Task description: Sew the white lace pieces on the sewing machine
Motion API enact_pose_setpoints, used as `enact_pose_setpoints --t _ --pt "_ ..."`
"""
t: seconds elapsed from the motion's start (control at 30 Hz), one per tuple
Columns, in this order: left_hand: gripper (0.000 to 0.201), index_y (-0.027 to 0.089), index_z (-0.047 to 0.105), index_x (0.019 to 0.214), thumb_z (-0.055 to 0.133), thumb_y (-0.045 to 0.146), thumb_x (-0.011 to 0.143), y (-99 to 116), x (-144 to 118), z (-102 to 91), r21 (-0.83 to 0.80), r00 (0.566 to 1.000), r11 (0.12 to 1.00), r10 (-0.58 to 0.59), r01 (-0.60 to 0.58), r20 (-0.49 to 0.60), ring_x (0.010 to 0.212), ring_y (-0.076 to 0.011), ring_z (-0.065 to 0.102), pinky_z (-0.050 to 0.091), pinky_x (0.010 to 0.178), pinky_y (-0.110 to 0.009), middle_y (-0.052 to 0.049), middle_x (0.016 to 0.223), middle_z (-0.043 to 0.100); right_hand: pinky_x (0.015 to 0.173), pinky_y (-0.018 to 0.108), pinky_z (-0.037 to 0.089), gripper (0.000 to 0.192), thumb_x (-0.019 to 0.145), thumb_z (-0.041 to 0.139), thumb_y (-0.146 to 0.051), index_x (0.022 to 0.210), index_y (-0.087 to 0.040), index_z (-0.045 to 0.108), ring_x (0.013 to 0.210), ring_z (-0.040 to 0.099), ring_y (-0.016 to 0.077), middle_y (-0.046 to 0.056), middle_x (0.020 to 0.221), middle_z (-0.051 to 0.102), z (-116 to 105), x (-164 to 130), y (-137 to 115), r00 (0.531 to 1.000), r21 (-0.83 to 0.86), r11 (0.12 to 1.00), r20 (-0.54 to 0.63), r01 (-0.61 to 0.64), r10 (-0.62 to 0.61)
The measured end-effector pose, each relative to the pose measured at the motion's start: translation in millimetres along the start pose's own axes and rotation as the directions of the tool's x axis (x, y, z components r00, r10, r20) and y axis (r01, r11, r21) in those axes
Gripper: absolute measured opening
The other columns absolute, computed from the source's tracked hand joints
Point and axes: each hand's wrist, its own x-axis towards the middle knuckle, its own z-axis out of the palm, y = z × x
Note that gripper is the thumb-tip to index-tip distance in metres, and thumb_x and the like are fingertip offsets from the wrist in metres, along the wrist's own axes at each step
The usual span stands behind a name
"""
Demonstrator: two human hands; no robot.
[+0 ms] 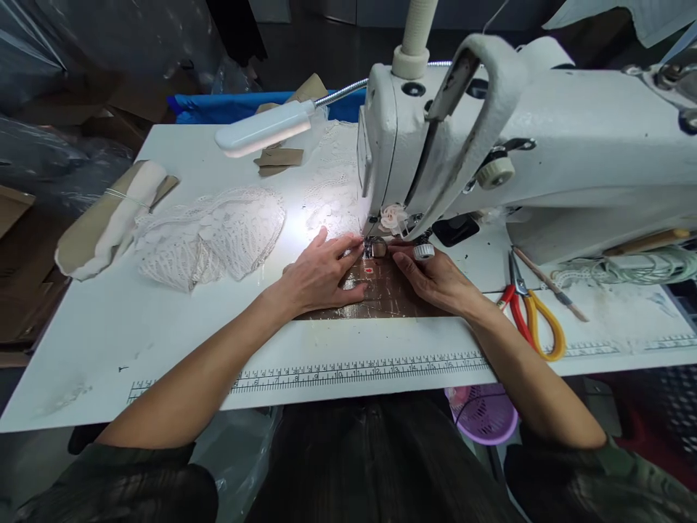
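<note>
- My left hand (321,274) lay flat with fingers spread on the brown plate (375,294) of the sewing machine (490,138), fingertips just beside the presser foot (375,248); it pressed down and gripped nothing.
- My right hand (435,280) sat on the other side of the foot, fingers curled toward it. Whether it pinched anything there I could not tell, as the spot was too small and too brightly lit.
- The lace (212,232) I was working with lay in a loose pile on the white table (163,341), to the left of my left hand and apart from it. More lace (335,181) stretched behind the needle area under the lamp (264,129).
- Risk, as I judged it: both sets of fingertips were very near the needle, so a press of the pedal could catch a finger.
- Lace is open and soft; I reckoned it could snag on the foot or be pulled down into the plate if fed unevenly.
- The scissors (531,312), with red and yellow handles, lay near my right forearm, and a sweep of that arm could knock them off the edge.
- Writing: a ruler strip (353,372) printed along the table's front edge showed numbers, legible from about 7 up to 17. A small red mark sat on the plate, too small to read. I saw no brand name on the machine.
</note>
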Motion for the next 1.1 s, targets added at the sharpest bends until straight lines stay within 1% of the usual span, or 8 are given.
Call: enact_pose_setpoints --t 0.23,0.33,0.43,0.57,0.67,0.77,0.9,1.1 --pt "0.055 0.015 0.051 0.137 0.053 0.040 0.088 -9.9 -3.7 4.3 -0.070 1.000 0.997 -0.019 0.017 -0.025 0.122 -0.0303 0.057 0.030 0.114 -0.063 -0.016 0.135 0.058 0.083 0.037 0.051 0.040 0.101 0.037 -0.042 0.096 -0.016 0.068 0.093 0.066 0.0236 0.012 0.103 0.069 7.7 0.5 0.7 0.996 -0.107 0.994 -0.086 -0.016 0.007" --pt "0.063 0.010 0.043 0.142 0.053 0.041 0.088 -2.5 -6.4 1.7 -0.044 0.998 0.997 -0.067 0.066 -0.015 0.137 -0.0342 0.044 0.025 0.117 -0.062 -0.020 0.146 0.048 0.080 0.038 0.053 0.040 0.100 0.038 -0.042 0.107 -0.016 0.068 0.090 0.068 0.0256 0.012 0.102 0.071 12.8 -2.9 3.2 0.993 -0.163 0.986 -0.120 -0.029 0.009" --pt "0.080 0.005 0.026 0.150 0.052 0.049 0.089 2.9 -7.5 -0.2 -0.017 0.992 0.992 -0.125 0.124 -0.016 0.146 -0.0371 0.028 0.020 0.120 -0.061 -0.024 0.156 0.032 0.079 0.041 0.054 0.040 0.099 0.038 -0.042 0.116 -0.019 0.066 0.093 0.069 0.0281 0.014 0.112 0.069 20.6 -4.8 11.9 0.991 -0.239 0.971 -0.121 0.028 -0.059" --pt "0.089 0.006 0.017 0.155 0.047 0.060 0.090 -3.0 -3.5 -5.6 0.008 0.987 0.993 -0.122 0.122 0.106 0.151 -0.0376 0.017 0.013 0.122 -0.059 -0.021 0.162 0.022 0.080 0.043 0.055 0.040 0.097 0.039 -0.044 0.117 -0.019 0.063 0.098 0.069 0.0302 0.015 0.118 0.067 28.9 -5.2 25.5 0.982 -0.283 0.954 -0.129 0.095 -0.136" --pt "0.092 0.009 0.024 0.154 0.048 0.067 0.087 -17.7 6.4 -13.5 0.011 0.972 0.998 -0.060 0.059 0.225 0.152 -0.0368 0.013 0.009 0.122 -0.060 -0.017 0.163 0.020 0.079 0.044 0.056 0.039 0.097 0.038 -0.044 0.117 -0.020 0.062 0.096 0.069 0.0301 0.013 0.116 0.068 30.8 -4.3 30.7 0.982 -0.284 0.954 -0.129 0.096 -0.137" --pt "0.091 0.012 0.030 0.152 0.053 0.068 0.085 -34.7 18.2 -20.0 0.014 0.962 0.999 -0.033 0.030 0.271 0.152 -0.0334 0.014 0.010 0.123 -0.056 -0.014 0.163 0.023 0.078 0.045 0.057 0.037 0.096 0.038 -0.043 0.114 -0.021 0.062 0.092 0.070 0.0291 0.012 0.112 0.070 30.6 -2.6 31.5 0.981 -0.264 0.959 -0.129 0.104 -0.143" --pt "0.087 0.013 0.029 0.153 0.055 0.063 0.087 -42.5 21.6 -19.4 0.087 0.978 0.996 -0.011 -0.007 0.207 0.152 -0.0327 0.016 0.015 0.123 -0.052 -0.014 0.162 0.025 0.085 0.047 0.056 0.033 0.096 0.040 -0.042 0.112 -0.022 0.062 0.100 0.068 0.0306 0.012 0.116 0.069 30.0 -1.9 33.3 0.971 -0.270 0.952 -0.147 0.145 -0.189" --pt "0.061 0.009 0.043 0.144 0.040 0.050 0.099 -17.5 -16.3 -17.3 0.242 0.999 0.970 -0.042 0.035 0.022 0.148 -0.0330 0.028 0.026 0.119 -0.053 -0.017 0.161 0.027 0.088 0.053 0.055 0.029 0.094 0.042 -0.040 0.109 -0.024 0.061 0.100 0.068 0.0339 0.013 0.112 0.070 30.5 -3.6 38.1 0.954 -0.298 0.932 -0.148 0.208 -0.260"
